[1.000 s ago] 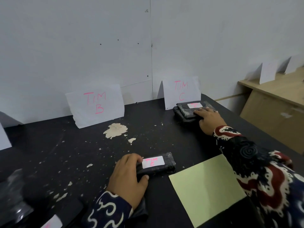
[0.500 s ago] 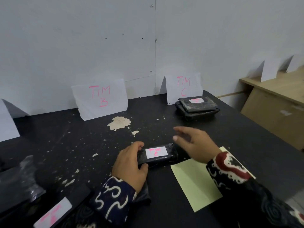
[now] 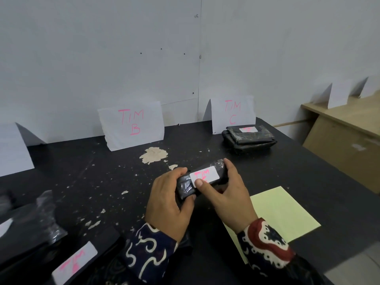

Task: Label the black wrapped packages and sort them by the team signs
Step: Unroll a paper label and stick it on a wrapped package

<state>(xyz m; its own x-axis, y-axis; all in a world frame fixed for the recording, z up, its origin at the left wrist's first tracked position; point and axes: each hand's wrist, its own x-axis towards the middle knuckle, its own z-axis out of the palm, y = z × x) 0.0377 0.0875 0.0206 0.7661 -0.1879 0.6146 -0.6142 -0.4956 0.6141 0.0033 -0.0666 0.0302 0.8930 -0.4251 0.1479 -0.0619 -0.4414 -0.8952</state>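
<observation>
A black wrapped package sits at the centre of the frame, held between both hands just above the black desk. Its white label, marked "TIM" in pink with a letter below partly covered, faces upward. The left hand has its grip curled round the package's left end, fingers over the top and thumb beneath. The right hand has its grip closed on the right end, fingers wrapped over the far edge and thumb pressing on the lower edge of the label.

To the lower right, touching the right wrist area, lies a pale green sheet flat on the desk. In the upper right, a stack of labelled packages rests just in front of the sign "TIM C", which leans on the wall. The sign "TIM B" stands upper centre-left, with a patch of chipped surface before it. A further white sign shows at the left edge, its writing out of view. In the lower left lie more black packages, one with a pink-lettered label, blurred. A wooden cabinet stands at the right edge.
</observation>
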